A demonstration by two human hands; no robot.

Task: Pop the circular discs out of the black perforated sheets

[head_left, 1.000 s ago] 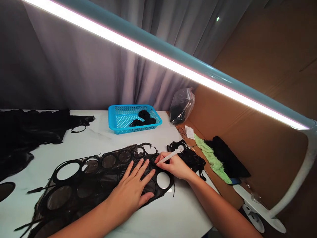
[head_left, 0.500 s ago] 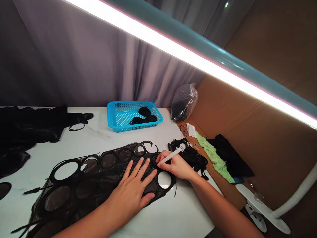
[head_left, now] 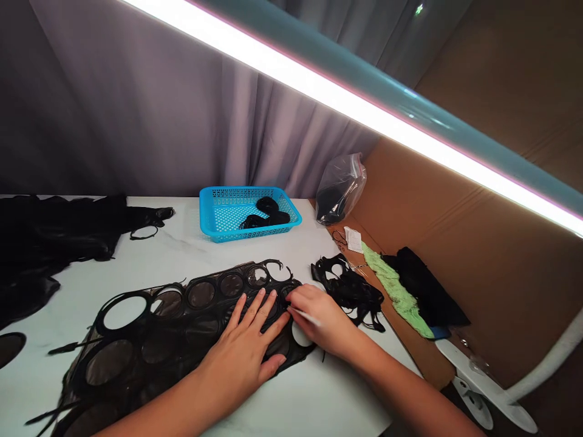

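A thin black sheet (head_left: 203, 328) with rows of rings and round openings lies across the table in front of me. My left hand (head_left: 246, 349) rests flat on it with its fingers spread, pressing near its right half. At the sheet's right end, my right hand (head_left: 324, 315) is closed round a slim white pen-like tool (head_left: 304, 316). The fingertips touch the edge of a small circle there; the tool's tip is hidden. Just beyond this hand sits a tangled heap of black scraps (head_left: 348, 291).
A blue perforated basket (head_left: 218, 233) with several black pieces stands at the back. Black material (head_left: 59, 237) is piled at the left. On the right are a clear bag (head_left: 341, 188), a green cloth (head_left: 396, 288) and a white lamp stand (head_left: 487, 382). A bright tube lamp (head_left: 319, 79) crosses overhead.
My right hand has turned and moved slightly right and down, tilting the white tool so its rear end now points toward me. The left hand stays flat in place.
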